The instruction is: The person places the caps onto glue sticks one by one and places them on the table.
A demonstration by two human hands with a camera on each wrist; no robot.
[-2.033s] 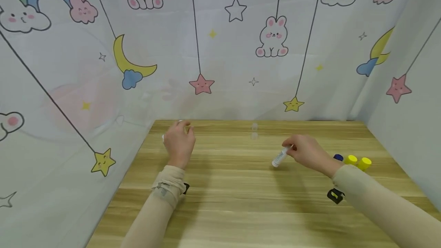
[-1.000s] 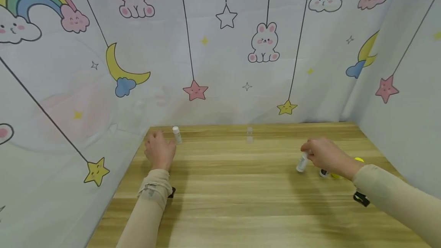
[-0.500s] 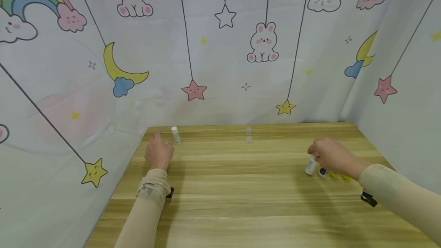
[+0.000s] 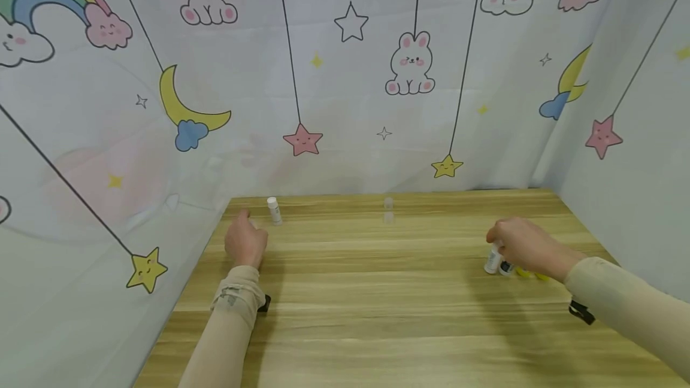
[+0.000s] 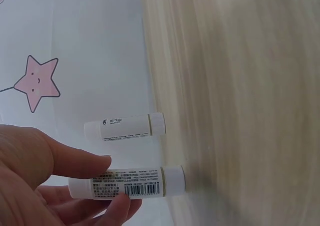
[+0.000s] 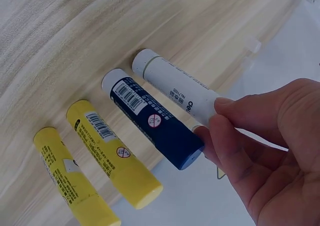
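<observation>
frame left: left hand (image 5: 25, 161) grasps a white cylindrical plastic tube (image 5: 137, 178). frame right: right hand (image 6: 277, 171) pinches a second white plastic cylinder (image 6: 172, 88). judged light, stiff, smooth; mid-barrel hold advised.

The left hand (image 4: 245, 241) emerges from a long cream sleeve (image 4: 221, 337) at the frame's lower left, its cuff (image 4: 241, 297) wrinkled and grey-marked, a black wrist camera (image 4: 263, 303) beside it. The right hand (image 4: 525, 246) has a matching sleeve (image 4: 636, 301), lower right, with a smoother cuff (image 4: 584, 277) and an angular black camera (image 4: 581, 311).
</observation>
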